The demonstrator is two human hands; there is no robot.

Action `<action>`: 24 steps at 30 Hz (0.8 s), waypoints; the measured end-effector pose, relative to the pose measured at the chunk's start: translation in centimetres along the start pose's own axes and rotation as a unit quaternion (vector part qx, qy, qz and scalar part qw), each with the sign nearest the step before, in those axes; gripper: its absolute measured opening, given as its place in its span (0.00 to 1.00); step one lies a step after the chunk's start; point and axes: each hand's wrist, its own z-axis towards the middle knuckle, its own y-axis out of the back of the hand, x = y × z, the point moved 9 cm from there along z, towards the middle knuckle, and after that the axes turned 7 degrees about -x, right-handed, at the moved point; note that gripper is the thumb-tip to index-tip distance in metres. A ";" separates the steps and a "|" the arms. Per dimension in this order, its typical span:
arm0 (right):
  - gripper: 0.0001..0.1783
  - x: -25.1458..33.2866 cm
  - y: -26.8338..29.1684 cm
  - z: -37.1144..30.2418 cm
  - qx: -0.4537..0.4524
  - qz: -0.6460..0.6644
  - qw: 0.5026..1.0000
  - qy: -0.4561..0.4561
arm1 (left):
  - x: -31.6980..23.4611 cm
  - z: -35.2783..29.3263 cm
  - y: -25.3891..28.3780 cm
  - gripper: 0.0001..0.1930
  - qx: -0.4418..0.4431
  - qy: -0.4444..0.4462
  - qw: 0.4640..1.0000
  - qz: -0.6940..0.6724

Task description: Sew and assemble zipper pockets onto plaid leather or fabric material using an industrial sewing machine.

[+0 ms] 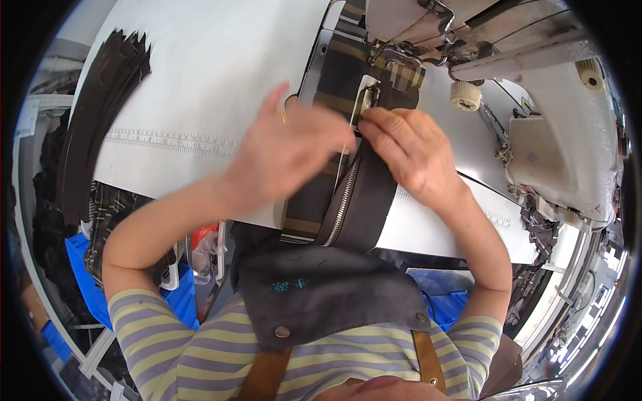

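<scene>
A white surface (200,80) marked with ruler scales (174,142) carries a stack of dark strips (110,100) at left, zippered dark fabric (369,200) at center, a sewing machine (568,134) at right.

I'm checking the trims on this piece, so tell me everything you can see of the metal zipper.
The zipper has a narrow, silvery row of metal-looking teeth beside dark fabric. It lies in a gentle slant, its lower end near the apron, its visible upper end below the right hand. Brown-and-black striped fabric lies to its left. Whether the teeth are interlocked or a single row is too fine to tell. No hand covers the visible teeth.
</scene>
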 end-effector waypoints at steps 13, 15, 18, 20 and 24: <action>0.09 -1.2 -0.8 -0.6 -0.051 0.034 0.990 -0.129 | 5.1 2.8 -1.0 0.16 -0.057 -0.001 0.977 0.207; 0.09 -1.7 -0.6 -0.7 -0.068 0.028 0.988 -0.139 | 5.4 3.3 -1.0 0.16 -0.061 -0.007 0.977 0.206; 0.08 -2.2 -0.5 -0.8 -0.080 0.022 0.985 -0.153 | 6.4 3.7 -1.9 0.19 -0.011 0.019 0.984 0.178; 0.07 -2.4 -0.3 -0.9 -0.081 0.021 0.984 -0.160 | 6.5 3.8 -1.9 0.18 -0.011 0.021 0.984 0.175; 0.13 -2.6 -0.7 -1.0 -0.051 0.041 0.980 -0.186 | 6.4 3.9 -1.9 0.18 -0.011 0.011 0.984 0.180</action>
